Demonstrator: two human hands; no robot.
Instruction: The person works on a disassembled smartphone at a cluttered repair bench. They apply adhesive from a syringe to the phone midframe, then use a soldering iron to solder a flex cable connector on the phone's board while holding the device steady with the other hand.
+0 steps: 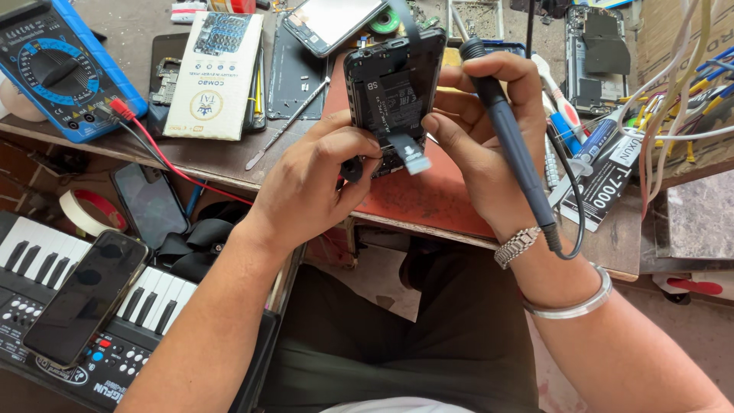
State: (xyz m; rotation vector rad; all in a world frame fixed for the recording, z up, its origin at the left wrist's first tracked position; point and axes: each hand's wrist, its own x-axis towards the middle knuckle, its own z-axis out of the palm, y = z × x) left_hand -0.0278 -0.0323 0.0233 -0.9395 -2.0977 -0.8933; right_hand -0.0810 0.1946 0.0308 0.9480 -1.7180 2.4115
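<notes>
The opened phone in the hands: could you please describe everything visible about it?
The opened phone is a black handset with its back cover off, showing a dark inner plate and battery area. A flat ribbon cable with a pale connector end hangs from its lower part. It stands nearly upright above the red mat. The left hand grips its lower edge; the right hand, also holding a blue soldering iron, steadies its right side.

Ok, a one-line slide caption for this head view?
Left hand and right hand hold an opened phone; right also grips a soldering iron.
</notes>
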